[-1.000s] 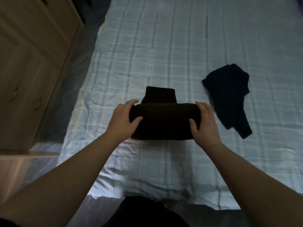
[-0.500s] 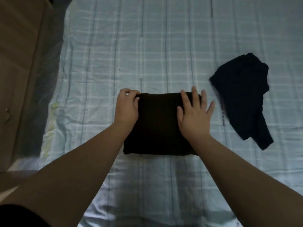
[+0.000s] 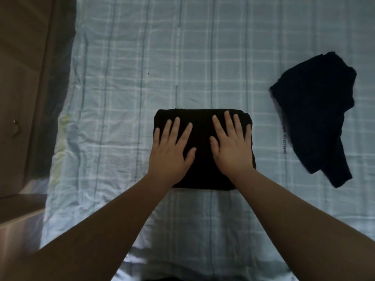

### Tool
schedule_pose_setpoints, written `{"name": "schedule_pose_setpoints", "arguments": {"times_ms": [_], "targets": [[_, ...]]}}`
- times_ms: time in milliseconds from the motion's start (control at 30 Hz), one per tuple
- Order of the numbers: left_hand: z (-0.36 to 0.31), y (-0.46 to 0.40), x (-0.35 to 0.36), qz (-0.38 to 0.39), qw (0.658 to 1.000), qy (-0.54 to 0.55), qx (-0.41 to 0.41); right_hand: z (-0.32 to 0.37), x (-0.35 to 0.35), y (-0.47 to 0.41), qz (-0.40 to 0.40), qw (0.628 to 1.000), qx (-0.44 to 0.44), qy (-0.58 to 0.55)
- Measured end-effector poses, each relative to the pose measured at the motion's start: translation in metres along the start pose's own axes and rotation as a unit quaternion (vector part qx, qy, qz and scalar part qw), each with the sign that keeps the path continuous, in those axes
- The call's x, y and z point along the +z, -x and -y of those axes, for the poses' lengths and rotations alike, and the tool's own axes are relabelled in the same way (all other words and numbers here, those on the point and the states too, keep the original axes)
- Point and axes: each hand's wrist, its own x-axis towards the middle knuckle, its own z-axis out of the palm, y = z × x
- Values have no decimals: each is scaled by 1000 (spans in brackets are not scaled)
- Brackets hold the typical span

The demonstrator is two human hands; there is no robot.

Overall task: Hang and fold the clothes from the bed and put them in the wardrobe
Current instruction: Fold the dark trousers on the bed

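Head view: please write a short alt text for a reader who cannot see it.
Both hands, left and right, press flat with straight fingers on a folded black garment on a checked bed sheet. A crumpled dark garment lies to its right.

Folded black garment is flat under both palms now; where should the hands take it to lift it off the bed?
Probably at the folded black garment's two short side edges, left hand from its left, right hand from its right, fingers slid underneath: it lies as a compact flat rectangle.
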Motion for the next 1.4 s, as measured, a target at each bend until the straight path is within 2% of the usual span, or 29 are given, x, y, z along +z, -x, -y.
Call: {"name": "schedule_pose_setpoints", "arguments": {"times_ms": [333, 633, 767, 833, 1033, 1100, 1233, 1400], "targets": [[22, -35, 52, 9, 1000, 13, 14, -10, 48, -25, 11, 1000, 8, -2], [41, -54, 109, -51, 988, 137, 51, -24, 102, -45, -29, 998, -10, -63], [43, -56, 114, -61, 984, 157, 58, -25, 107, -49, -36, 996, -10, -75], [42, -53, 104, -43, 988, 141, 49, -21, 97, -46, -26, 998, -6, -65], [21, -41, 57, 31, 999, 0, -11, -8, 53, -34, 31, 999, 11, 4], [12, -33, 37, 25, 999, -24, -17, -7, 34, -27, 36, 999, 8, 9], [-10, -10, 11, -23, 999, -29, 0, -7, 7, 2, -13, 1000, -7, 5], [-14, -8, 32, -9, 999, -31, -26, -8, 30, 12, -1, 999, -33, 20]]}}
